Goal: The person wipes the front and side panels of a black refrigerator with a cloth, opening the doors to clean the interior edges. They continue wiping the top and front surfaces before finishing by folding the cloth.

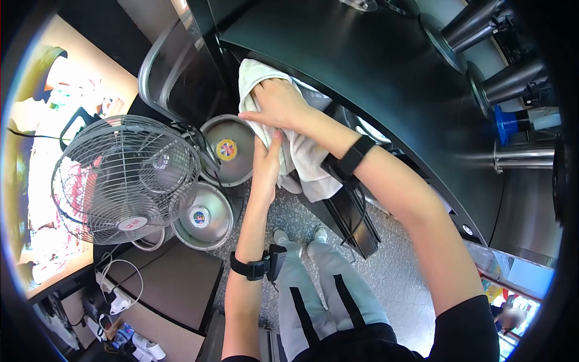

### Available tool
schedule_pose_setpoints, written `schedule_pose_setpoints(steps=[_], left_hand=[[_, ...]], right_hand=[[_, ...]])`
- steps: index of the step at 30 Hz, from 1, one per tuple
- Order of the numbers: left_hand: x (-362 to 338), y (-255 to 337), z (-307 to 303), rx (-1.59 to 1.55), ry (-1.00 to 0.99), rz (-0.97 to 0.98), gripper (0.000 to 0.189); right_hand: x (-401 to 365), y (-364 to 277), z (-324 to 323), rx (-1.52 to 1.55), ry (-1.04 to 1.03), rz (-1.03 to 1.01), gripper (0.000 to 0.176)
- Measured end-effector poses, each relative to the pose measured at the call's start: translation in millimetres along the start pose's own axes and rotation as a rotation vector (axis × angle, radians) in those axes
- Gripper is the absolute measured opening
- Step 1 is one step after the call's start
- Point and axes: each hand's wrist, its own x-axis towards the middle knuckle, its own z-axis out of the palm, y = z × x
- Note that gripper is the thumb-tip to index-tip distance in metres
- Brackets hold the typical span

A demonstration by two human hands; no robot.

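A white towel [310,160] hangs in folds at the front edge of the black counter. My right hand [278,104] is pressed into its upper part, fingers curled into the folds and thumb pointing left. Just below, my left hand [266,160] grips the towel's left side with the thumb on top; its other fingers are hidden behind the cloth. Whether anything lies inside the towel is hidden. Both wrists wear black straps, and the left one [256,265] carries a small black device.
The black counter [338,66] with metal dispensers [482,36] runs along the upper right. A black drawer-like box [356,226] juts out beneath it. To the left stand a grey wire-cage fan [126,181] and metal kegs [202,215]. A cabinet [163,277] with white cables is lower left.
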Motion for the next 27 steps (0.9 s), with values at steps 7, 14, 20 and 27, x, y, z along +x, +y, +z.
schedule_pose_setpoints(steps=[7, 14, 20, 27], left_hand=[[-58.6, -13.1, 24.5, 0.162, -0.027, -0.055, 0.052], [-121.4, -51.1, 45.0, 0.066, -0.047, -0.132, 0.053], [-169.6, -78.3, 55.3, -0.029, -0.012, -0.348, 0.057], [-169.8, -70.1, 58.5, -0.19, -0.114, -0.475, 0.057]], right_hand=[[-77.3, -19.8, -31.9, 0.081, 0.02, 0.026, 0.044], [-168.4, -39.8, -53.1, 0.206, -0.054, 0.192, 0.051], [-239.8, -61.1, -81.0, 0.259, -0.14, 0.332, 0.053], [-316.0, -82.6, -108.9, 0.227, -0.083, 0.346, 0.046]])
